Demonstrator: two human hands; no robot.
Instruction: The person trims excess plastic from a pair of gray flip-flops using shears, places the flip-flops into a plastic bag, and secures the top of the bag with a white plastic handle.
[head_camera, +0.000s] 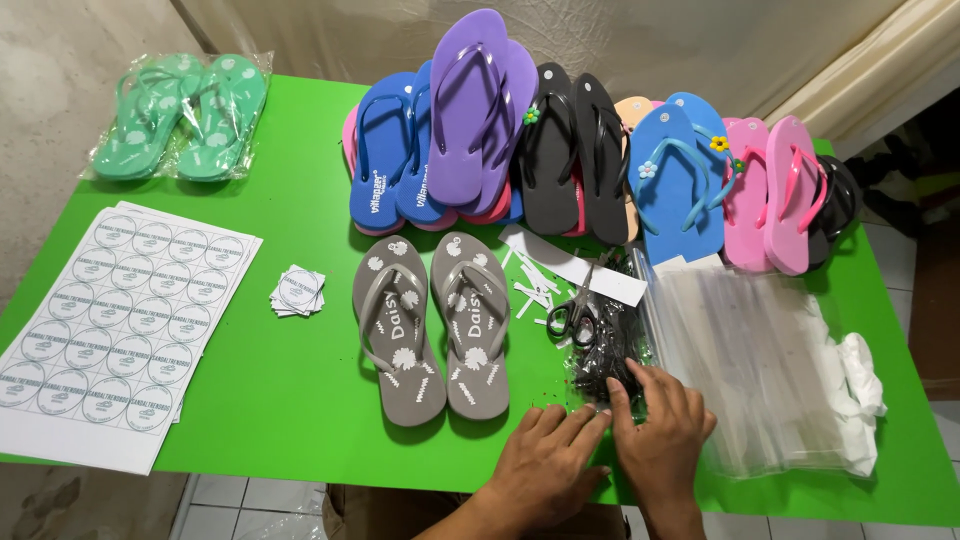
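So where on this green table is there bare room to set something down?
Bare green table lies between the white sticker sheets and grey flip-flops, and between the bagged green pair and blue flip-flops. Around both hands it is crowded.

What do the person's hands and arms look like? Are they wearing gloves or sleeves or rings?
Both hands are bare, with no gloves. The left hand and the right hand show short, plain nails on the fingers, with no polish that I can see. No rings, watch or bracelets show. The bits of wrist and forearm in view are uncovered, with no sleeve reaching them.
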